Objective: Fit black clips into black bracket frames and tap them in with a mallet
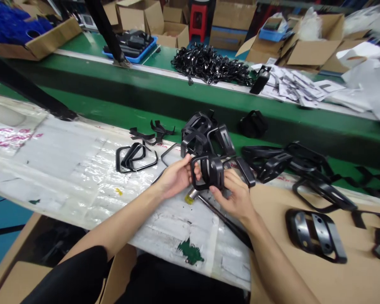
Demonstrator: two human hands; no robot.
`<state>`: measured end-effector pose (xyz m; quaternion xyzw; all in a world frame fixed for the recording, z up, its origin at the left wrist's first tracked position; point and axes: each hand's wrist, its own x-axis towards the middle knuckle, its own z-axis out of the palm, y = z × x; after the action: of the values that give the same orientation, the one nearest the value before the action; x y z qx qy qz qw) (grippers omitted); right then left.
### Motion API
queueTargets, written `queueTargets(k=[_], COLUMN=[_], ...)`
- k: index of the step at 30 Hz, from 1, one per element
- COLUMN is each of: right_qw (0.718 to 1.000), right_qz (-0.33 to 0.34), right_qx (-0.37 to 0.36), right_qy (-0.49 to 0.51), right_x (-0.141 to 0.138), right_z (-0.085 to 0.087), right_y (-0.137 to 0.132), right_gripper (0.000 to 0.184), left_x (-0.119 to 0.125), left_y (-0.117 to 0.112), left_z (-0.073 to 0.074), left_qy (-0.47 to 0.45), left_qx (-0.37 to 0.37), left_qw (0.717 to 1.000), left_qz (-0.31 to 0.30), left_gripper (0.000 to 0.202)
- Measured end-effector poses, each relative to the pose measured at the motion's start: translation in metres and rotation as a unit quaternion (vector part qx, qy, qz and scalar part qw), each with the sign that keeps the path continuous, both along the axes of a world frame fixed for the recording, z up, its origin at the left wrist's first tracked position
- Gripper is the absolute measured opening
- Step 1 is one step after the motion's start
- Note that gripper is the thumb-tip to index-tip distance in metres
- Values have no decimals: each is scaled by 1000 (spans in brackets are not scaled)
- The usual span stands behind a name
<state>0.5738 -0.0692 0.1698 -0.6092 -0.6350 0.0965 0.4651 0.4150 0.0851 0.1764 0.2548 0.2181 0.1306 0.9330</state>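
Observation:
Both my hands hold a black bracket (215,172) with a looped frame above the near edge of the bench. My left hand (175,177) has its thumb and curled fingers at the bracket's left side. My right hand (236,194) is closed around its right side, thumb at the lower edge. Just beneath lies a hammer (223,217) with a dark handle and a yellow-tipped metal head. Behind the held piece is a pile of similar black brackets (196,131). Thin black bent frames (136,158) lie left of my left hand.
More black brackets (316,236) lie on cardboard (272,261) at right. A green ledge (152,90) runs behind, bearing a heap of black cords or straps (209,63), a blue tray (148,50) and white papers (297,86). A dark post (104,29) slants at left.

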Motion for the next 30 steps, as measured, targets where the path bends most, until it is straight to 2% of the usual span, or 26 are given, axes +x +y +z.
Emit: queueTargets(k=[2, 3, 5, 7, 8, 10, 13, 16, 24, 26, 28, 30], right_qw=[1000, 999, 991, 976, 968, 956, 950, 957, 962, 979, 996, 999], right_qz=[-10, -20, -30, -2, 26, 74, 100, 102, 102, 79, 46, 23], right_qx=[0, 5, 12, -4, -25, -73, -112, -104, -68, -47, -16, 17], right_qy=[11, 38, 129, 219, 248, 273, 274, 251, 245, 182, 74, -36], right_x=[-3, -4, -6, -9, -10, -12, -11, -6, 0, -1, -4, -8], right_z=[-3, -4, -5, -3, -1, 4, 10, 10, 7, 12, 17, 21], right_y=[0, 0, 0, -1, -1, -2, -4, -4, -1, -2, -4, -6], right_gripper=[16, 22, 52, 88, 101, 111, 97, 83, 77, 81, 86, 85], left_x=[-1, -3, -5, -6, -6, -5, -4, -4, -3, -3, -4, -6], left_y=[0, -1, -5, -10, -13, -17, -21, -23, -23, -23, -25, -26], left_z=[3, 6, 9, 12, 13, 13, 12, 14, 17, 16, 16, 17], left_qy=[-23, -32, -41, -47, -50, -50, -21, -2, 1, 0, 2, 10], left_qx=[-28, -32, -29, -20, -17, -21, -45, -45, 0, 61, 135, 192], left_qw=[999, 998, 996, 995, 995, 995, 995, 995, 996, 995, 990, 981], left_qz=[-28, -46, -73, -83, -85, -87, -84, -87, -89, -77, -41, 7], left_gripper=[36, 37, 41, 44, 45, 45, 50, 53, 48, 48, 47, 50])
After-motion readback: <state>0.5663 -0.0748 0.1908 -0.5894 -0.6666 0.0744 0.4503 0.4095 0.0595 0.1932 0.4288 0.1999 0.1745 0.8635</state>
